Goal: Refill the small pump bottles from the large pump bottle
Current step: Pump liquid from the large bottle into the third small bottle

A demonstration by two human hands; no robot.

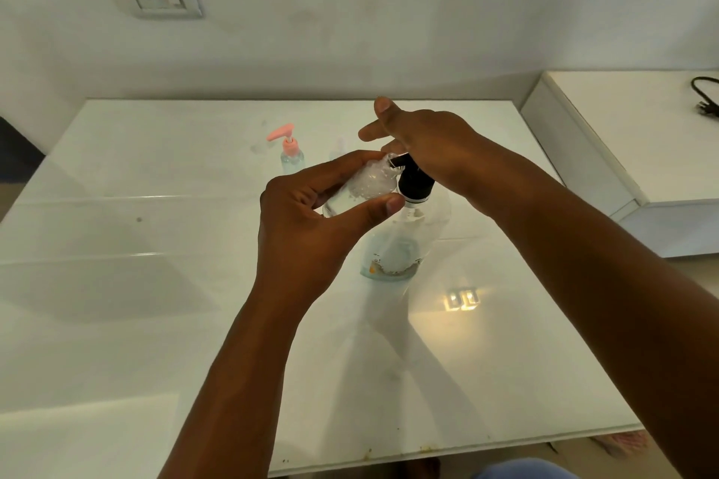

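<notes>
Gripping a small clear bottle point(360, 185) in the left hand point(311, 222), tilted at the large pump bottle point(404, 241)'s black pump point(414, 181), while the right hand point(424, 144) is pressing it, fingers spread.

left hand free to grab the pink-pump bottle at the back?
Probably not yet. The left hand grips a small clear uncapped bottle under the large clear bottle's black pump. The path to the small pink-pump bottle looks open.

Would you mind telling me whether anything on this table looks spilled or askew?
No spill stands out. The open small bottle, gripped in the left hand, is tilted against the large bottle's black pump, deliberately for filling.
</notes>
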